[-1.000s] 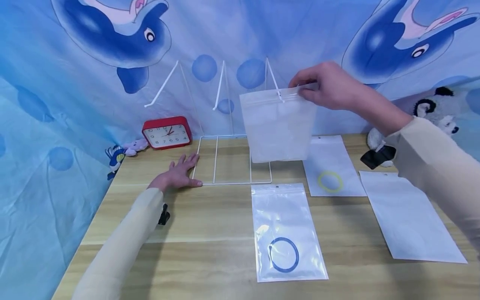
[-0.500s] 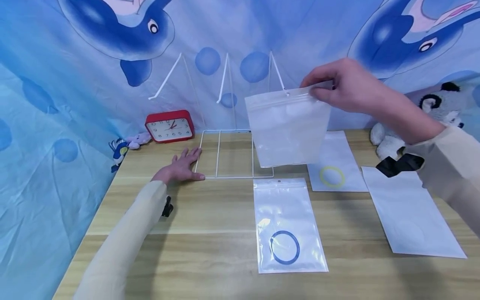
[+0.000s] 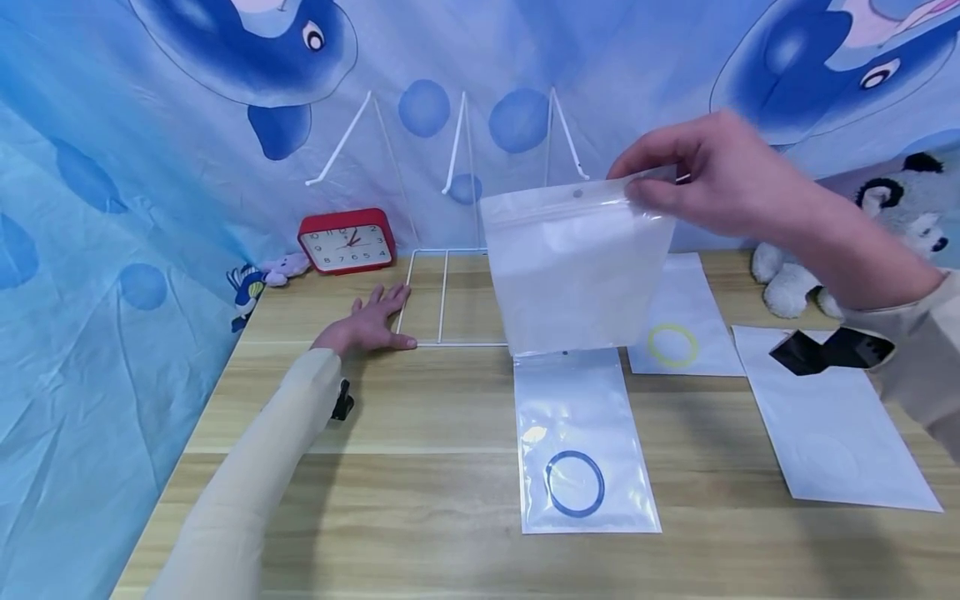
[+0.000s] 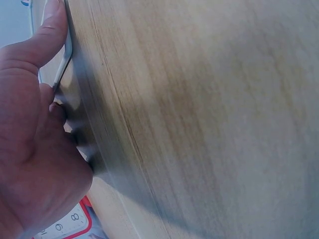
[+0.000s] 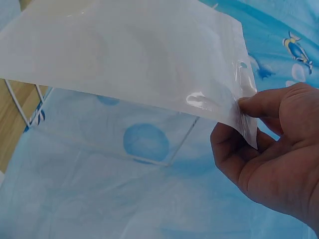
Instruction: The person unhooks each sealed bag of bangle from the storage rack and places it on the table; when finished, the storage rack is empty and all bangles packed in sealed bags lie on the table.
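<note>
My right hand [image 3: 720, 175] pinches a white zip bag [image 3: 573, 267] by its top right corner, thumb in front and fingers behind. The bag hangs in the air below the tip of the right hook [image 3: 572, 137], its punched hole [image 3: 577, 193] uncovered. In the right wrist view the bag [image 5: 149, 55] stretches left from the thumb and fingers. My left hand [image 3: 367, 321] lies with spread fingers on the left side of the white wire rack's base [image 3: 465, 344]. The left wrist view shows that hand [image 4: 40, 124] at the wire.
A clear-front bag with a blue ring [image 3: 577, 483] lies in front of the rack. To the right lie a bag with a yellow ring [image 3: 705, 333] and another white bag [image 3: 840, 433]. A red clock [image 3: 347, 242] and a panda plush [image 3: 892, 225] stand at the back.
The bag in my right hand has come forward off the right hook's tip, which earlier showed through its hole. The left hand stays on the rack; the head view has tilted down slightly.
</note>
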A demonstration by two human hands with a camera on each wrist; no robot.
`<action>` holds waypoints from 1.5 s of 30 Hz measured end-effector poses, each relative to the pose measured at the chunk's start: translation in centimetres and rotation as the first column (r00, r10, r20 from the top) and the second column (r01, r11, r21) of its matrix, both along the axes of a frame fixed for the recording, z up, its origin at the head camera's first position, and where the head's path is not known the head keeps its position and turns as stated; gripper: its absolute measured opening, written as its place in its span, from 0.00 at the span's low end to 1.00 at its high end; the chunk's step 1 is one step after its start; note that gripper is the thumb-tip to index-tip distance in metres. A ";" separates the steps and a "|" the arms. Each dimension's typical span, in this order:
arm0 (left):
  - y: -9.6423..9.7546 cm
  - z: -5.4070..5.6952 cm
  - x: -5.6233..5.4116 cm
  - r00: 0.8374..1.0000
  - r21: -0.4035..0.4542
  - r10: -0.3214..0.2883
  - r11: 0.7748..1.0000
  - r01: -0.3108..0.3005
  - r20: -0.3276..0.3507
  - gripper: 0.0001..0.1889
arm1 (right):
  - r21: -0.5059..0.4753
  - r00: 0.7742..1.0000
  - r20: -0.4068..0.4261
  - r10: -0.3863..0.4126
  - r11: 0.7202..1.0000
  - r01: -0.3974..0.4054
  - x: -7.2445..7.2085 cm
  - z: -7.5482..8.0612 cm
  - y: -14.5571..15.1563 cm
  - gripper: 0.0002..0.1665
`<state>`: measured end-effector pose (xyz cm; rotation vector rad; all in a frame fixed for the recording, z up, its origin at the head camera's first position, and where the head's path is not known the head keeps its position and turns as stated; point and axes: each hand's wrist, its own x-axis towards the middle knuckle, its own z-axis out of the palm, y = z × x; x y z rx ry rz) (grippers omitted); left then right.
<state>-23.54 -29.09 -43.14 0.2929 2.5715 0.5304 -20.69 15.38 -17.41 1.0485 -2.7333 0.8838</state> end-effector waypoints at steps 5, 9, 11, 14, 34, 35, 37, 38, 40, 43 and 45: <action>0.0 0.0 0.0 1.000 0.001 -0.009 1.000 0.009 -0.014 0.57 | -0.060 0.998 -0.007 0.055 0.997 -0.055 0.9 -0.7 -1.0 0.12; 0.0 0.0 0.0 1.000 0.007 -0.012 1.000 0.013 -0.018 0.56 | -0.126 0.996 0.022 0.083 0.989 -0.079 1.4 -1.7 -2.0 0.11; -0.1 -0.1 -0.1 1.000 0.006 -0.011 1.000 0.011 -0.015 0.56 | -0.158 0.995 0.031 0.091 0.984 -0.085 1.6 -2.4 -2.6 0.11; -0.2 -0.1 -0.1 1.000 0.010 -0.007 1.000 0.007 -0.007 0.57 | -0.203 0.994 0.049 0.100 0.975 -0.088 2.0 -3.2 -3.6 0.11; -1.2 -1.3 -0.6 0.999 0.080 -0.050 0.995 0.052 -0.022 0.53 | -0.391 0.941 0.206 0.270 0.904 -0.174 7.1 -7.4 -9.2 0.12; -1.3 -1.6 -0.8 0.999 0.084 -0.032 0.996 0.033 -0.013 0.57 | -0.399 0.933 0.225 0.280 0.900 -0.173 7.4 -7.5 -9.5 0.12; -1.5 -1.7 -1.0 1.000 0.074 -0.011 0.997 0.011 -0.001 0.64 | -0.411 0.917 0.279 0.285 0.898 -0.154 7.8 -8.1 -9.9 0.11; -1.3 -1.4 -0.9 1.000 0.068 0.008 0.998 -0.008 0.008 0.68 | -0.413 0.908 0.312 0.280 0.900 -0.136 7.9 -8.4 -10.2 0.11; -1.4 -1.5 -1.1 1.000 0.060 0.023 0.998 -0.024 0.019 0.71 | -0.417 0.885 0.378 0.271 0.904 -0.099 7.7 -9.4 -10.7 0.11; -1.4 -1.3 -1.0 1.000 0.063 0.008 0.998 -0.009 0.021 0.70 | -0.403 0.857 0.451 0.251 0.914 -0.056 6.7 -11.2 -11.5 0.11; -1.2 -1.1 -0.9 1.000 0.066 -0.007 0.998 0.006 0.018 0.64 | -0.398 0.845 0.474 0.250 0.916 -0.048 5.6 -12.5 -11.8 0.11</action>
